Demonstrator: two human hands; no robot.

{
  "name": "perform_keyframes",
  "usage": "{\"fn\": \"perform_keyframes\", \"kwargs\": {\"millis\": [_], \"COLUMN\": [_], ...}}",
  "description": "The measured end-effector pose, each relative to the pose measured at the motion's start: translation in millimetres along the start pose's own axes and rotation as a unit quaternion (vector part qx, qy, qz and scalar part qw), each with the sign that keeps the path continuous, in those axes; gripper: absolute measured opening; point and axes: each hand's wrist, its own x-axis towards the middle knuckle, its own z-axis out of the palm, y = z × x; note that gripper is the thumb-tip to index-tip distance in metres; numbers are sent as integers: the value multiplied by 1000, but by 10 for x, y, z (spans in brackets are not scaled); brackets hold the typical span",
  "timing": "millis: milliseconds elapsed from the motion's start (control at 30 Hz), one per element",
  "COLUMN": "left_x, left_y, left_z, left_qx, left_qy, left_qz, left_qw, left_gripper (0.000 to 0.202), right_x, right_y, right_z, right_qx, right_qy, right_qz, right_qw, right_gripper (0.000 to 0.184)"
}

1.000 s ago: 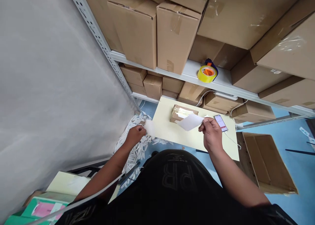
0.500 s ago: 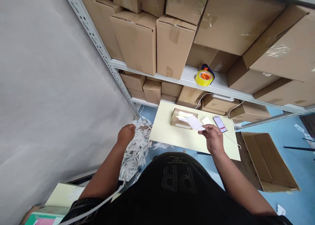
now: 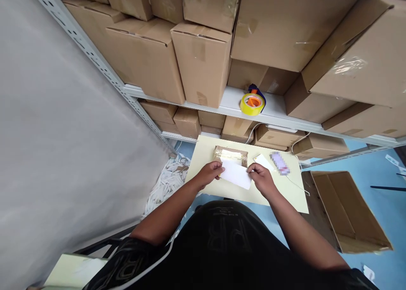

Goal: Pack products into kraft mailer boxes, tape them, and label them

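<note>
A tall rack of perforated grey metal (image 3: pixel 95 59), packed with taped brown cardboard boxes (image 3: pixel 201 66), takes up most of the view. Below it lies a pale yellow flat tabletop (image 3: pixel 285 199), and to its right an open, brown cardboard carton (image 3: pixel 349 216) stands by the blue floor. A loose heap of white paper strips (image 3: pixel 165 186) lies left of the table.

On the tabletop is a small brown cardboard box wrapped in shiny clear tape (image 3: pixel 231 154). In front of it, partly covering it from this angle, is a white rectangular paper sheet (image 3: pixel 236 174); whether the two touch is hard to tell from above. The left hand (image 3: pixel 209 173) pinches the sheet at its left edge and the right hand (image 3: pixel 261 178) at its upper right corner, so they are apart but joined by the paper.

The sheet should be very light, thin and easily creased or torn, so opposite edges are the sensible hold, with a gentle pull to keep it flat.

Smaller still are a flat phone with a blurred-out screen (image 3: pixel 279 163), a yellow roll of tape on an orange-and-blue dispenser (image 3: pixel 253 104) and a narrow white card (image 3: pixel 264 161).
</note>
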Motion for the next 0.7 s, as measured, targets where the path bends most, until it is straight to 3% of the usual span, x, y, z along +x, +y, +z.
{"fn": "perform_keyframes", "kwargs": {"millis": [100,233,400,533,600,700], "left_x": [123,419,893,1137,1189,1186], "left_y": [54,126,70,-71,-146,-252], "left_z": [109,149,131,162,180,155], "left_qx": [28,145,360,491,525,528], "left_qy": [54,127,186,183,193,246], "left_qz": [9,-8,-15,-40,-30,9], "left_qw": [998,981,914,851,828,813], "left_gripper": [29,23,27,27,26,34], "right_x": [252,648,1144,1328,1343,1322], "right_y": [147,347,538,696,773,888], "right_z": [-103,-109,53,177,196,153], "right_qx": [-52,-147,-275,-417,-459,-444], "right_qy": [-13,-2,-19,-59,-47,8], "right_qz": [11,9,-13,-63,-74,-62], "right_qw": [998,989,961,905,884,894], "right_gripper": [16,21,23,21,21,33]}}
